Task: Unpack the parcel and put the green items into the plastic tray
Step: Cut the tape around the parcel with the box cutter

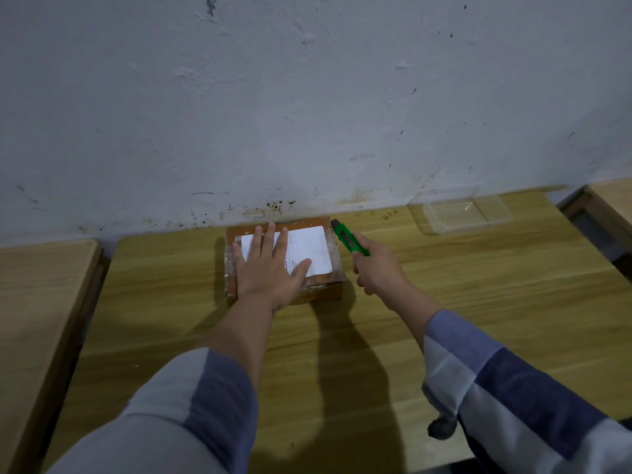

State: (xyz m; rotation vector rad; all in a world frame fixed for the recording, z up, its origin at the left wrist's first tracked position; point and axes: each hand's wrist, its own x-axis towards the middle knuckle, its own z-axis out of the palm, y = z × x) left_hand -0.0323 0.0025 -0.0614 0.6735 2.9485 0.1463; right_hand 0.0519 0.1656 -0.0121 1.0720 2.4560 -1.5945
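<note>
Pressing flat with fingers spread, the left hand [270, 268] pins the parcel [284, 261] to the wooden worktop [444, 285] close to the wall. The right hand [376, 268] is curled around a green utility knife [349, 239], whose tip sits at the box's far right corner, so the cut likely runs along that right edge toward the person. Brown cardboard, glossy clear tape and a white paper label [307, 249] cover the sealed box. The clear, rectangular plastic tray [458, 213] waits well apart, far right.
</note>
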